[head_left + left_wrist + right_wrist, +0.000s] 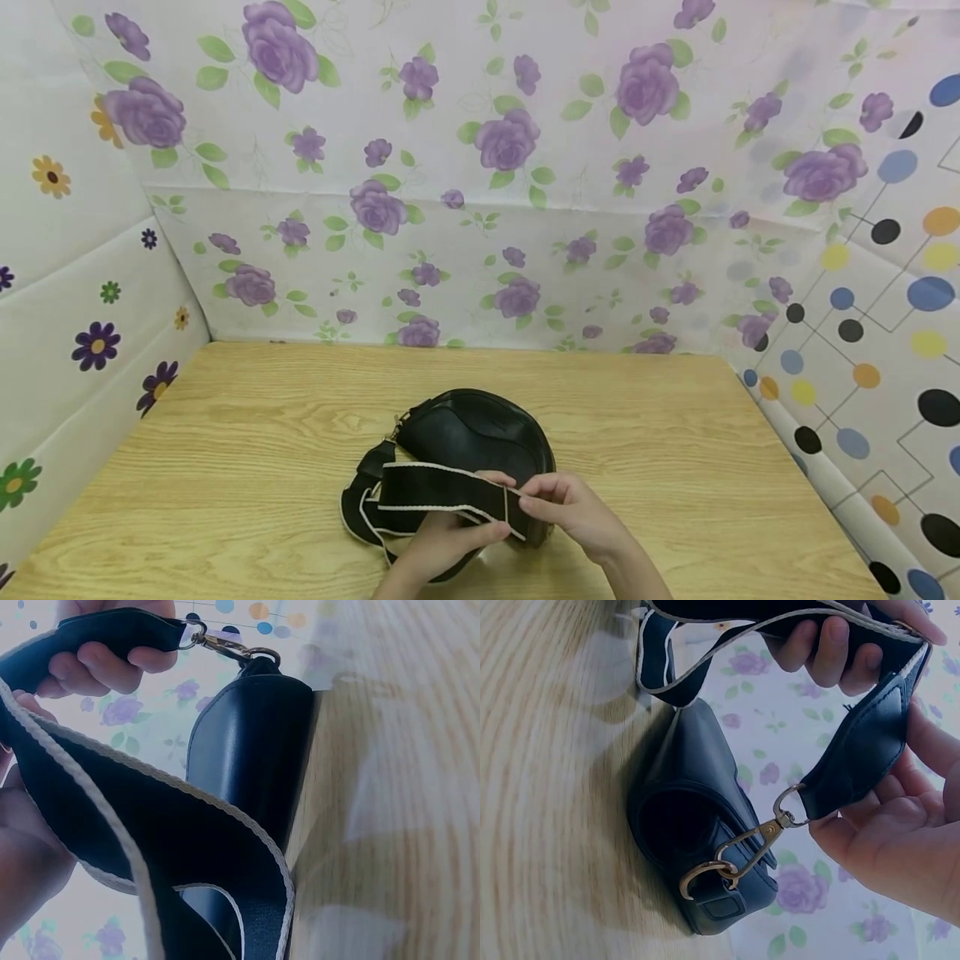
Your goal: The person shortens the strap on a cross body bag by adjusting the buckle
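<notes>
A black handbag [487, 429] with a smooth, curved body lies on the table. Its wide black strap [435, 487] has white edging and is gathered in folds in front of the bag. My left hand [448, 540] grips these folds between thumb and fingers. Close beside it, my right hand [579, 512] pinches the strap near its leather end piece [862, 750]. In the right wrist view a gold swivel clasp [769, 831] joins that end piece to a ring [694, 881] on the bag. The bag's other strap end is hooked on at its left side in the head view.
The wood-grain table [247, 417] reaches back to a rose-patterned cloth wall [450, 250]. Patterned sheets stand at both sides, one with flowers [97, 346], one with coloured dots [866, 375].
</notes>
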A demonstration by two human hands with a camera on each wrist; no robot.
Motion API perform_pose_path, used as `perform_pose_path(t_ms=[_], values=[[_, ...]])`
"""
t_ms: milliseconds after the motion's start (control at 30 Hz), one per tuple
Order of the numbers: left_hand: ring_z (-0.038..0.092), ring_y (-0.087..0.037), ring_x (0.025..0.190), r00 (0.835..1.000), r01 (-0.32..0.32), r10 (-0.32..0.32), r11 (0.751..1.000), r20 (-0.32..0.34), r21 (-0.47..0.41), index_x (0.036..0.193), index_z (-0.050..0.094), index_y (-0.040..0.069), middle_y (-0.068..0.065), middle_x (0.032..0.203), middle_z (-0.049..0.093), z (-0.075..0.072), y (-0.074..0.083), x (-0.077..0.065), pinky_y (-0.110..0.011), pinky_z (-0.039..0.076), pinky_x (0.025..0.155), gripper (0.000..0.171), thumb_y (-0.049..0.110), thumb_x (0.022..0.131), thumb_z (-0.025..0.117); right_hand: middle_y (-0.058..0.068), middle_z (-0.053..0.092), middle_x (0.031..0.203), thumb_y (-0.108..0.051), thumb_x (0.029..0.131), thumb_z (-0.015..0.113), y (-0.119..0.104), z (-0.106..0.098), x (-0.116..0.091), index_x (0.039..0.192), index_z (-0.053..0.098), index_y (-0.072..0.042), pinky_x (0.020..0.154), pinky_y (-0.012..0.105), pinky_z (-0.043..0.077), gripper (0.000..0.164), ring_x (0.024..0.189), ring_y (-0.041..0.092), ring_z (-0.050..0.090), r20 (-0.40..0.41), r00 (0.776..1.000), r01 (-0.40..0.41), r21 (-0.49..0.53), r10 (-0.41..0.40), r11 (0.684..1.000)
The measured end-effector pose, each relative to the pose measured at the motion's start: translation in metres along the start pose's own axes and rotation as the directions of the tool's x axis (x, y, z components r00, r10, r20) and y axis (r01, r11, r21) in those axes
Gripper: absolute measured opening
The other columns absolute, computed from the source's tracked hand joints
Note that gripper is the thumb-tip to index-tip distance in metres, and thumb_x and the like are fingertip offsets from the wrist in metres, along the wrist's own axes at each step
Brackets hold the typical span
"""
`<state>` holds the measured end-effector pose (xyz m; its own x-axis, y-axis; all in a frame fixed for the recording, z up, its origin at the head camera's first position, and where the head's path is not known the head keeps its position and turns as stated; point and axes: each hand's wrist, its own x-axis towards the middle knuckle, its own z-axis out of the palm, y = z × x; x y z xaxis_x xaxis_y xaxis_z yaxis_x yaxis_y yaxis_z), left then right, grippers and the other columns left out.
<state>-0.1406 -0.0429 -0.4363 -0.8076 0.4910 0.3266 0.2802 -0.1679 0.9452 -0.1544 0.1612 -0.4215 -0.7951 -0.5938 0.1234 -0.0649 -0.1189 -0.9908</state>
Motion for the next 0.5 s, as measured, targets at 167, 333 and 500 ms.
perform_pose_path(t_ms=[167,333,500], values=[[0.054,-0.013,0.097,1.000,-0.015,0.016,1.000,-0.012,0.026,0.120,0.049,0.000,-0.020,0.116,0.052,0.0006,0.0018,0.0004,-0.027,0.045,0.080,0.039,0.005,0.083,0.062,-0.009,0.060,0.082,-0.004,0.088,0.054,-0.0014,0.0022,0.0002,0.088,0.064,-0.014,0.068,0.021,0.041,0.014,0.079,0.006,0.050,-0.015,1.000,-0.006,0.003,0.006,1.000],[0.054,-0.014,0.097,1.000,0.008,-0.007,0.999,-0.023,0.043,0.120,0.050,-0.001,-0.021,0.116,0.052,0.0008,0.0031,0.0010,-0.027,0.044,0.081,0.040,0.006,0.082,0.063,-0.008,0.061,0.083,-0.004,0.088,0.053,-0.0022,0.0052,0.0007,0.089,0.056,0.013,0.070,0.022,0.042,0.017,0.081,0.007,0.051,-0.030,0.999,-0.012,0.010,0.013,1.000],[0.054,-0.014,0.098,0.999,0.045,-0.044,0.997,-0.025,0.063,0.120,0.050,0.001,-0.017,0.117,0.053,0.0009,0.0024,0.0006,-0.027,0.044,0.082,0.041,0.008,0.082,0.065,-0.008,0.061,0.083,-0.003,0.088,0.053,-0.0015,0.0075,0.0011,0.088,0.055,0.017,0.071,0.023,0.042,0.020,0.082,0.008,0.052,-0.041,0.999,-0.015,0.015,0.016,1.000]])
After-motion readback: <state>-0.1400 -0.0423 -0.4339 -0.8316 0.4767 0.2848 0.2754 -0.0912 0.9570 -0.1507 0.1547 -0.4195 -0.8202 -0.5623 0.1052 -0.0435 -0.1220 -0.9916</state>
